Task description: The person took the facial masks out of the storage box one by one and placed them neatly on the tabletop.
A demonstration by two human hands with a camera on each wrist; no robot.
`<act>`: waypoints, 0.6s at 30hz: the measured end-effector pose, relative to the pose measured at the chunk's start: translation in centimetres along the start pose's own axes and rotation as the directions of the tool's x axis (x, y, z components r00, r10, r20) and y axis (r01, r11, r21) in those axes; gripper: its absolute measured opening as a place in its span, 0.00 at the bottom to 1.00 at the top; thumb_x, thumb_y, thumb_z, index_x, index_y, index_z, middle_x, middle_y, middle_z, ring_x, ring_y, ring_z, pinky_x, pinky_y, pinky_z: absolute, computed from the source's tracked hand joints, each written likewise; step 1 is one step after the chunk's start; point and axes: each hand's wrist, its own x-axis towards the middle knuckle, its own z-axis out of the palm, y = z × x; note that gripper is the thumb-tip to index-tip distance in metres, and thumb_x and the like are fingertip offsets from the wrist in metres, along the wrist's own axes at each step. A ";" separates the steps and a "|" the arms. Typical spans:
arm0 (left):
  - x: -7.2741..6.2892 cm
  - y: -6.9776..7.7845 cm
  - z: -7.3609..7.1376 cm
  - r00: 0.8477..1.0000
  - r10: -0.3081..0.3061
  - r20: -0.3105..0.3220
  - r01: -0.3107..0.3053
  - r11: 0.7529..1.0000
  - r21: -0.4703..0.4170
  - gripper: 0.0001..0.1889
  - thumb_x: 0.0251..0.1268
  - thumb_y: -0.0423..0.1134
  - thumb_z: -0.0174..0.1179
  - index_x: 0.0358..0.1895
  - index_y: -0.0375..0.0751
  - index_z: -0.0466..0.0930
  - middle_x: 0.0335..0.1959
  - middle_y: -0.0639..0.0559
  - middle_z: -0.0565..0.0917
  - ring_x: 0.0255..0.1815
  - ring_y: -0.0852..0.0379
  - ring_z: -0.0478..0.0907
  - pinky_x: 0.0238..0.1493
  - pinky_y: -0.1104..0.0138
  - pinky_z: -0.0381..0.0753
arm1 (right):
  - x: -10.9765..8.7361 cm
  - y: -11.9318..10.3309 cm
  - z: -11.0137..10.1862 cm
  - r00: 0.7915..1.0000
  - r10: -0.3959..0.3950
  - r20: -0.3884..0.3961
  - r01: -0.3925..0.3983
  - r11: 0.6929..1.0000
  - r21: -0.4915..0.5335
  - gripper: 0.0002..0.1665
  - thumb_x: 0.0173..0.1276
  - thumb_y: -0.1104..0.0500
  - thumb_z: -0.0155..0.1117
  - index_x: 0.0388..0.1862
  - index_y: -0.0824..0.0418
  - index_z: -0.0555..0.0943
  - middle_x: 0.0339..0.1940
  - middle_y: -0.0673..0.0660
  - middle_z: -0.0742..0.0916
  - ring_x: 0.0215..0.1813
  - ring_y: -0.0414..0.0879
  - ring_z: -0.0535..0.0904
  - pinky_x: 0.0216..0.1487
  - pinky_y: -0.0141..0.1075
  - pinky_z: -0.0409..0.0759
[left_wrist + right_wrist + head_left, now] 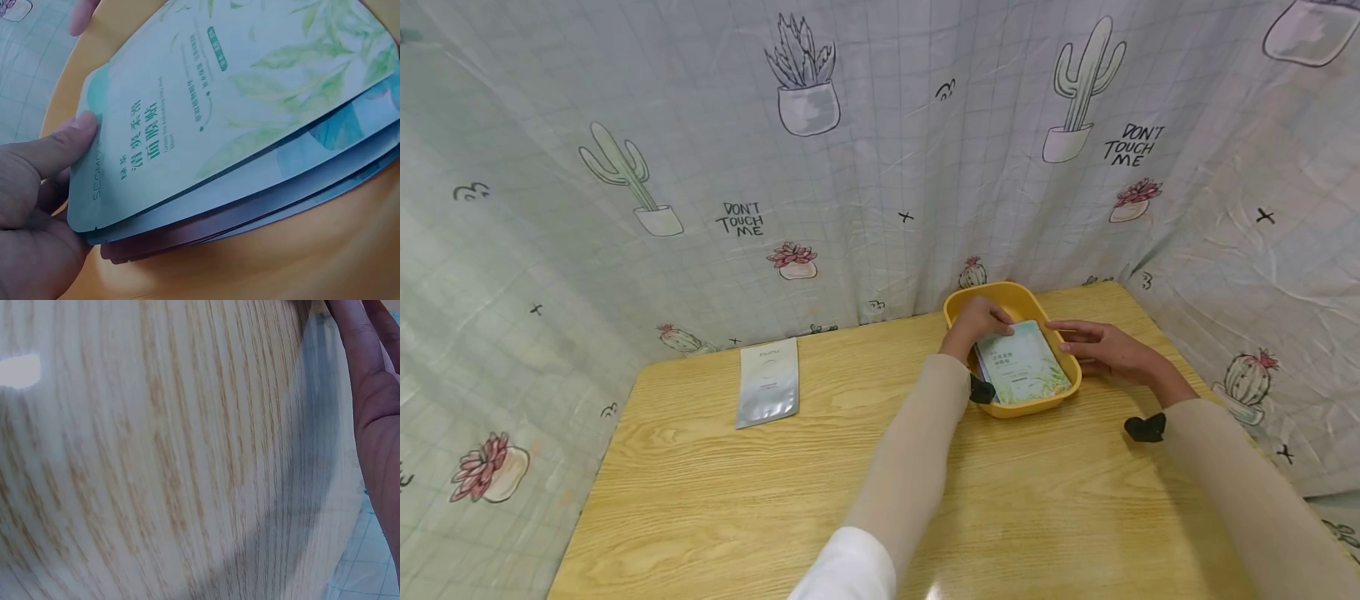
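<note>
A yellow plastic basket (1060,401) holds a stack of flat sheet mask packets. On top lies a pale green mask packet (1026,367) printed with leaves; its lettering is readable in the left wrist view (187,119). My left hand (979,321) reaches into the basket and pinches this packet at its end, thumb on top and fingers underneath. White and purplish packets (206,220) lie below it; whether the fingers hold those too, I cannot tell. My right hand (1105,348) has its fingers extended against the basket's right rim.
A silver-white mask packet (767,383) lies apart on the left of the wooden table (700,500). A curtain (865,167) with cactus prints hangs along the table's back and sides, close behind the basket.
</note>
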 end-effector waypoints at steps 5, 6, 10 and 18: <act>0.2 0.2 -0.1 0.999 0.028 -0.034 -0.029 0.999 -0.018 0.05 0.63 0.37 0.72 0.39 0.41 0.92 0.37 0.53 0.90 0.38 0.61 0.80 0.39 0.76 0.77 | 0.0 -0.1 0.2 1.000 0.010 -0.010 -0.010 1.000 0.010 0.37 0.81 0.54 0.57 0.83 0.58 0.56 0.83 0.68 0.53 0.60 0.26 0.76 0.57 0.41 0.84; 0.2 0.2 -0.1 0.999 0.033 -0.041 -0.033 0.999 -0.021 0.05 0.63 0.38 0.72 0.39 0.41 0.92 0.36 0.53 0.90 0.38 0.62 0.80 0.39 0.76 0.77 | 0.0 -0.1 0.2 1.000 0.009 -0.010 -0.009 1.000 0.011 0.37 0.81 0.54 0.57 0.83 0.59 0.57 0.83 0.68 0.55 0.60 0.26 0.76 0.57 0.41 0.84; 0.0 0.4 -0.3 0.998 0.045 -0.053 -0.047 0.998 -0.040 0.06 0.63 0.39 0.73 0.39 0.43 0.92 0.35 0.55 0.90 0.37 0.63 0.79 0.39 0.77 0.75 | 0.0 0.0 0.2 1.000 0.007 -0.016 -0.007 1.000 0.014 0.36 0.81 0.54 0.56 0.82 0.57 0.59 0.80 0.60 0.64 0.61 0.29 0.78 0.57 0.42 0.84; -1.4 0.6 0.0 0.996 -0.081 -0.030 0.063 0.916 -0.395 0.06 0.64 0.35 0.72 0.42 0.38 0.92 0.36 0.52 0.89 0.34 0.61 0.78 0.40 0.71 0.80 | 0.1 0.4 -0.1 1.000 -0.010 0.005 0.010 1.000 0.020 0.34 0.82 0.56 0.55 0.82 0.55 0.60 0.81 0.58 0.63 0.63 0.29 0.77 0.58 0.41 0.84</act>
